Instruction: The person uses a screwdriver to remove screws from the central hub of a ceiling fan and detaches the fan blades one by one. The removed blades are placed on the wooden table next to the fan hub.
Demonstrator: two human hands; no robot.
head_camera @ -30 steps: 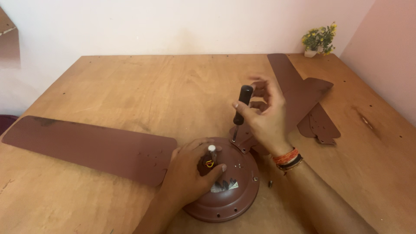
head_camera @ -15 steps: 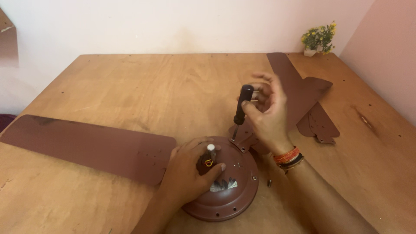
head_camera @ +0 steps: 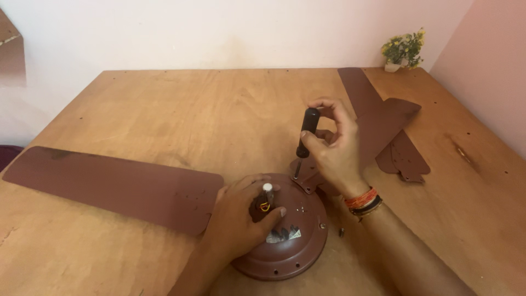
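Two bare hands work over a brown ceiling fan motor housing (head_camera: 296,241) that lies on a wooden worktop (head_camera: 164,120). On the housing's upper face sits a small grey, roughly rectangular label (head_camera: 283,235); what is on it is too small to tell. Beside it a few small screws (head_camera: 301,209) stand in the metal, and one loose screw (head_camera: 341,232) lies on the worktop just right of the housing.

The left hand (head_camera: 244,219) lies spread over the top of the housing, its fingers curled loosely around the central shaft (head_camera: 267,188) with its pale tip and a yellow ring of wire beside it. The right hand (head_camera: 334,148) pinches the black handle of a screwdriver (head_camera: 304,137) between thumb and fingertips; the tool stands nearly upright, its tip down on a brown blade bracket (head_camera: 307,172) at the housing's far edge. An orange and a black band circle the right wrist.

One long brown fan blade (head_camera: 109,183) stretches left from the housing. Two more blades (head_camera: 383,120) lie crossed at the far right, behind the right hand.

The worktop is bare plywood with scattered small holes and a dark stain near its right edge. Pale walls meet in the far corner, where a small potted plant (head_camera: 404,50) with yellow flowers stands.
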